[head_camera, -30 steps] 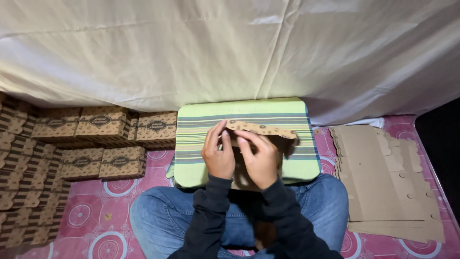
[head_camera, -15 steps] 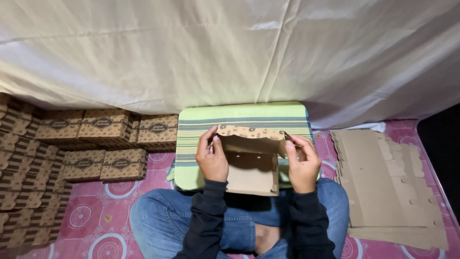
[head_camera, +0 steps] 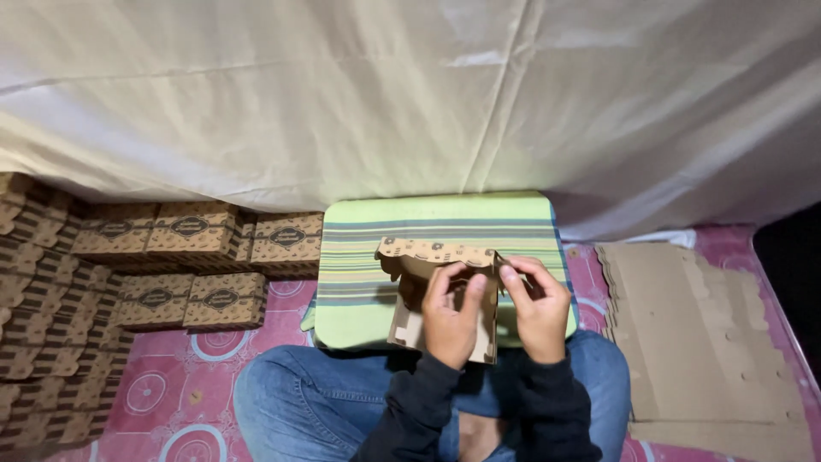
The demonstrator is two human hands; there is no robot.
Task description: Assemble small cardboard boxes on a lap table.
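Now: box [head_camera: 428,287] at 6 o'clock over the striped cushion [head_camera: 368,257], half-folded brown card, scalloped printed top edge, notched side flaps | left hand [head_camera: 451,318] clasps its front panel | right hand [head_camera: 539,310] pinches its right flap | hands close together | flat card stack [head_camera: 710,342] at 3 o'clock | folded boxes [head_camera: 154,257] at 9 o'clock

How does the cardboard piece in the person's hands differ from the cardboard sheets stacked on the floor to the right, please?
The cardboard piece is partly folded, with walls raised; the cardboard sheets lie flat. The piece is held over the striped cushion by the left hand and right hand; the sheets rest untouched on the pink mat. Both are plain brown with notched edges.
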